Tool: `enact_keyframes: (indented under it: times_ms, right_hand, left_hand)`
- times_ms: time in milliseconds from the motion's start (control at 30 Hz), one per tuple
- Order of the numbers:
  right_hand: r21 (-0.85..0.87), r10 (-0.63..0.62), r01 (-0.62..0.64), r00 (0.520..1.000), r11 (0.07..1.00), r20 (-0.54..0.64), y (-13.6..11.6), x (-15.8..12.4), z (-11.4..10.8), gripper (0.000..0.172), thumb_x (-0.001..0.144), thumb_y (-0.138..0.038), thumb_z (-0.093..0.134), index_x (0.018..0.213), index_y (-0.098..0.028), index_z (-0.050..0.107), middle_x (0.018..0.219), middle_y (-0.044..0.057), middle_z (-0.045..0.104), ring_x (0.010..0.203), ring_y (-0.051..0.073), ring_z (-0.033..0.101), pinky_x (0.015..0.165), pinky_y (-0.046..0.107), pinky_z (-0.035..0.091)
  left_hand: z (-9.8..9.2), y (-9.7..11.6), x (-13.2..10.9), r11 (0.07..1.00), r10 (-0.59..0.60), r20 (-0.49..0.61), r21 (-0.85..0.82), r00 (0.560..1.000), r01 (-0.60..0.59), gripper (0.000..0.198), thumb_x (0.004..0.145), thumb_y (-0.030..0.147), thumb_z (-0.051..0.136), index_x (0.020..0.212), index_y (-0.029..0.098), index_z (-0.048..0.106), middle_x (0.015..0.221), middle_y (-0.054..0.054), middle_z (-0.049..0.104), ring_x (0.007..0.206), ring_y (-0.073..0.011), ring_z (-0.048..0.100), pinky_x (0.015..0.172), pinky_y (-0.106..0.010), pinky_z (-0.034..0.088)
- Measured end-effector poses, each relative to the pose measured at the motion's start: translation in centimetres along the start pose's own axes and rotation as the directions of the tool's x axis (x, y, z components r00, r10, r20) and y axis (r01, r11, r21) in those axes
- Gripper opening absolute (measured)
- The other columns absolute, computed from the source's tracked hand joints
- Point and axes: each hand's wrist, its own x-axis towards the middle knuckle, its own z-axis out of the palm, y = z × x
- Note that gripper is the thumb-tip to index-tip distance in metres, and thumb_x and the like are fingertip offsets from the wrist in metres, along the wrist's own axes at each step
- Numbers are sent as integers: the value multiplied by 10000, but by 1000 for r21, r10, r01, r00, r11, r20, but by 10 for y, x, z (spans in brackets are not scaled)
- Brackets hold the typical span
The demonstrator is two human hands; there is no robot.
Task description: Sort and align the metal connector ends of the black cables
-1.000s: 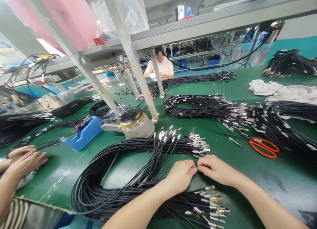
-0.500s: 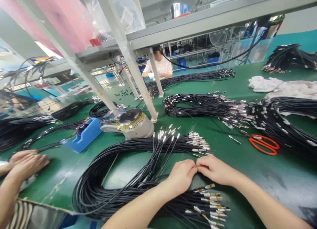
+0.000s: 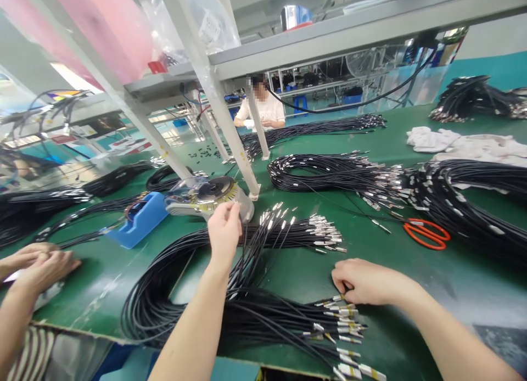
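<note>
My left hand (image 3: pixel 224 230) is stretched forward to the round tape dispenser (image 3: pixel 206 197). Its fingertips are pinched at the dispenser's rim, where yellow tape pieces sit; what they pinch is too small to make out. My right hand (image 3: pixel 364 282) rests on the green table with its fingers curled onto the end of a black cable (image 3: pixel 340 300). That end belongs to a fan of cable ends wrapped in yellow tape (image 3: pixel 346 331). A large coil of black cables (image 3: pixel 160 298) lies between my arms, and its bare metal tips (image 3: pixel 325 238) spread out beyond.
A blue tape holder (image 3: pixel 140 222) stands left of the dispenser. Orange scissors (image 3: pixel 426 234) lie at the right, with more cable coils (image 3: pixel 329 175) and white cloth (image 3: pixel 461 145) behind. A co-worker's hands (image 3: pixel 37 260) work at the left edge. Slanted shelf posts (image 3: pixel 230 128) rise ahead.
My left hand has left the right one and moved forward and left to the tape dispenser. My right hand stayed low and shifted slightly toward the taped cable ends.
</note>
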Motion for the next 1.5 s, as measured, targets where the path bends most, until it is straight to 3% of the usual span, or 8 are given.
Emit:
enact_keyframes:
  times_ms: [167,200,267,300,367,667,1333,1500]
  right_hand:
    - [49,-14,19,994,999,-106,-1,3,0,158,571,-45,473,611,-187,529,657,-14,553,610,132,484,510,208,310]
    - [98,-5,17,992,995,-123,-1,3,-2,158,578,-47,470,626,-188,522,625,-23,546,588,127,485,495,202,309]
    - [235,9,21,992,972,-127,-1,3,-5,151,607,-57,465,664,-189,510,558,-44,522,534,115,495,470,191,315]
    - [310,9,29,992,950,-123,-1,3,-7,139,626,-66,464,679,-188,504,538,-52,513,514,112,507,464,187,325]
    - [441,3,50,993,896,-119,-1,4,-8,93,662,-97,474,688,-184,491,530,-56,515,508,118,549,472,189,358]
    - [561,-11,56,997,826,-83,10,7,-9,174,804,-259,462,666,-165,513,560,-28,542,471,98,534,481,195,397]
    - [475,-65,38,997,879,40,3,11,-4,197,781,-192,427,584,-184,420,522,-47,477,428,79,466,453,184,380]
    - [523,-64,40,998,852,28,4,12,-5,216,800,-242,440,593,-180,441,528,-43,484,434,83,477,450,185,376]
  left_hand:
    - [19,9,-36,996,37,319,68,947,-61,417,761,230,517,1166,188,429,1031,-51,523,595,-78,544,585,-233,467]
    - [25,15,-50,987,69,479,94,875,-129,319,779,220,492,1097,190,486,982,-35,549,601,-84,543,612,-235,459]
    - [35,28,-80,945,94,798,116,595,-305,186,794,254,500,957,205,575,883,-12,604,689,-130,565,657,-244,439]
    - [39,32,-92,923,77,863,128,500,-362,153,811,275,486,895,208,595,852,-10,620,721,-149,571,671,-250,428]
    - [46,36,-111,892,22,917,162,397,-422,185,841,297,450,789,204,602,782,-9,632,738,-170,572,672,-252,407]
    - [59,20,-124,973,-46,880,147,472,-180,294,901,250,328,703,189,536,631,32,534,624,-113,492,593,-204,339]
    - [66,14,-128,950,-45,888,180,459,-254,298,886,240,329,690,194,549,704,0,616,666,-141,551,627,-224,361]
    - [64,15,-126,961,-39,870,167,491,-219,280,869,230,349,675,192,547,659,10,583,638,-135,523,613,-224,348]
